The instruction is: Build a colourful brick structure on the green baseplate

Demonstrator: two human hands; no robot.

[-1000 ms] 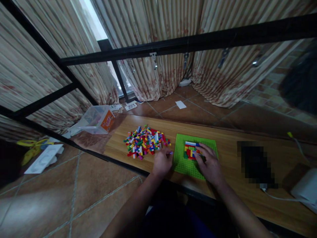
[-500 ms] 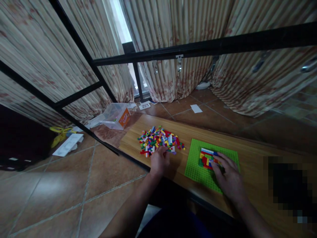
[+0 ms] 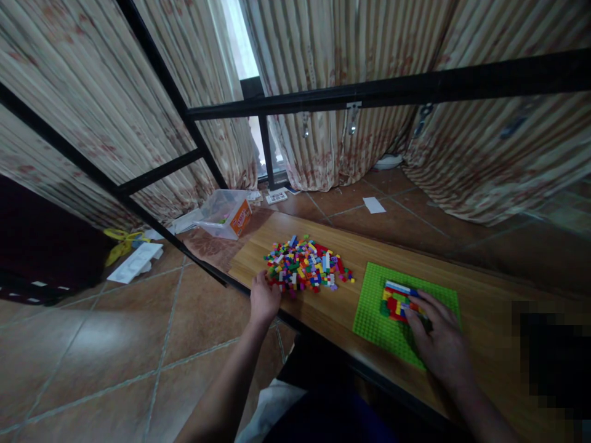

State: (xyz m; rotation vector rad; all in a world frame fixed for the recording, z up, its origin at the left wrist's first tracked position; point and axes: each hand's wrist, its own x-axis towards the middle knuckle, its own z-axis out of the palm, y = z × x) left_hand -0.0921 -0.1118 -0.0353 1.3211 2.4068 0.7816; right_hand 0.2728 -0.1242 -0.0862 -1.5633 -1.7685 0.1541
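Observation:
My left hand is at the near left edge of a loose pile of small coloured toy bricks. Its fingers are curled down against the outer bricks, and whatever lies between the fingertips is too small to make out. On the right, a green studded baseplate lies flat on the wooden table. A low toy brick build in red, yellow, white, blue and green sits on it. My right hand reaches over the baseplate, thumb and fingers closed around the build's right side, which they partly cover.
The wooden table is long and narrow. Beyond its left end, a clear plastic box with an orange label stands on the floor. A black metal frame crosses in front of striped curtains. White packaging lies on the tiles.
My left hand has moved left, from the front of the brick pile to its left edge. The right hand stays at the build. The whole view has shifted slightly.

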